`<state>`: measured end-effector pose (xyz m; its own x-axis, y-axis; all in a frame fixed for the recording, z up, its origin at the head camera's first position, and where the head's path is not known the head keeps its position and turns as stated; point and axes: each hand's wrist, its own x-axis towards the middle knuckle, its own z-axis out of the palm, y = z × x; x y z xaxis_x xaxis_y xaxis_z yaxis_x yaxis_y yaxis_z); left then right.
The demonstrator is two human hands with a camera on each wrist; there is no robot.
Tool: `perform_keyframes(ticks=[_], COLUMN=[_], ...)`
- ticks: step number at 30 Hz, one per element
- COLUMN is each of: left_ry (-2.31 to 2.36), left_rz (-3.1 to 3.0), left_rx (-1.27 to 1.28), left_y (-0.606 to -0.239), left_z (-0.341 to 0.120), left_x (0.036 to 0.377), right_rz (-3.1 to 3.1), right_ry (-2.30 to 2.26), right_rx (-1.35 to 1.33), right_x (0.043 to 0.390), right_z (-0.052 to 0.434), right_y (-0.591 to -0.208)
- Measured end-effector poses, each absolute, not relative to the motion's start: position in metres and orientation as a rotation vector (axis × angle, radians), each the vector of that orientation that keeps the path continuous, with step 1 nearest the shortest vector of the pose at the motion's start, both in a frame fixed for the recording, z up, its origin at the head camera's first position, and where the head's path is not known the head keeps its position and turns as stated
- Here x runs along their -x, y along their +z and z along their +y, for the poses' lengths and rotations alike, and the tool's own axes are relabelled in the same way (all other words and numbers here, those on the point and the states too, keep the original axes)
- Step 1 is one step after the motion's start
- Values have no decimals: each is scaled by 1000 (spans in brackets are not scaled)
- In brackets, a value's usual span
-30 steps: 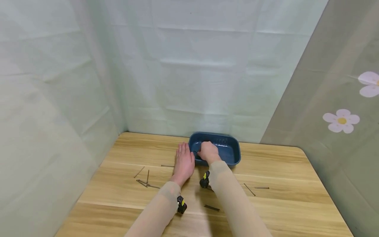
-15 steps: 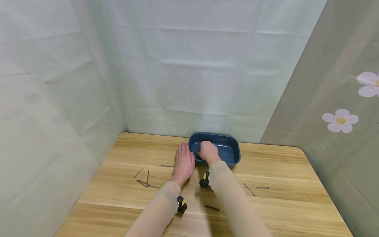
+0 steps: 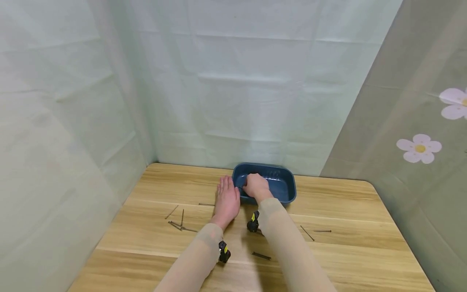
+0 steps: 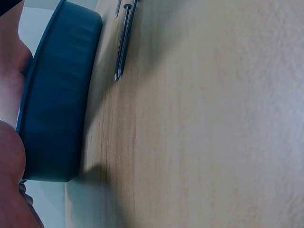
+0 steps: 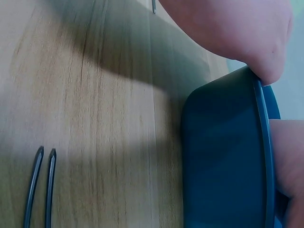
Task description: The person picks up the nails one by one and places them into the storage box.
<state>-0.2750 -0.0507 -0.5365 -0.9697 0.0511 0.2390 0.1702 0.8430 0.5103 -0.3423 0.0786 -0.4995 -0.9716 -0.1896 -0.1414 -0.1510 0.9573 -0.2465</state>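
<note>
On the far part of the table stands a dark blue rectangular plastic bin [image 3: 281,190]. Left of it my left hand [image 3: 228,200] lies with straight fingers along the bin's left end, its thumb at the rim. My right hand [image 3: 257,186] reaches over the near rim into the bin's left part, fingers bent downward. Its fingertips are hidden, also in the right wrist view, so what they hold does not show. Something small and dark lies beside them in the bin, too small to make out. Two nails [image 4: 124,42] lie near the bin in the left wrist view.
Several loose nails [image 3: 176,226] lie on the wooden table [image 3: 346,259] at left. More are at right, one slanted nail [image 3: 307,233] among them, and a close pair of nails [image 3: 261,256] lies between the forearms. Pale curtains [image 3: 233,101] hang behind the table.
</note>
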Motion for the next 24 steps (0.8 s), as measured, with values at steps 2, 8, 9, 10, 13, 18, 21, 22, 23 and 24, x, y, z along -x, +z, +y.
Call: perform_keyframes(ticks=[2,8,9,10,13,18,21,22,23,24], left_ry=[-802,-795,-792,-794,-782,-778,-798,-796,-790,-784], left_rz=[-2798,-2800,-2799,-2796,-2794,-2791,-2789,-2790,-2794,-2800], left_rx=[173,183,186,186,172,168,184,185,184,181], left_y=[-536,-536,-536,-536,-538,-538,-537,-536,-536,-536], left_z=[-51,-51,-51,-51,-51,-52,-52,-51,-51,-51], left_x=[275,274,274,275,276,274,274,274,274,274], right_rz=[2943,2951,2957,2964,2975,2969,2977,2979,2978,2978], right_ry=[-354,-364,-371,-379,-430,-525,-568,-575,-584,-587], right_rx=[273,315,326,337,390,443,428,424,420,420], right_x=[341,340,339,339,337,333,331,330,329,328], right_z=[79,80,81,81,83,92,99,101,104,106], right_y=[-499,-497,-497,-496,-495,-495,-493,-493,-493,-492])
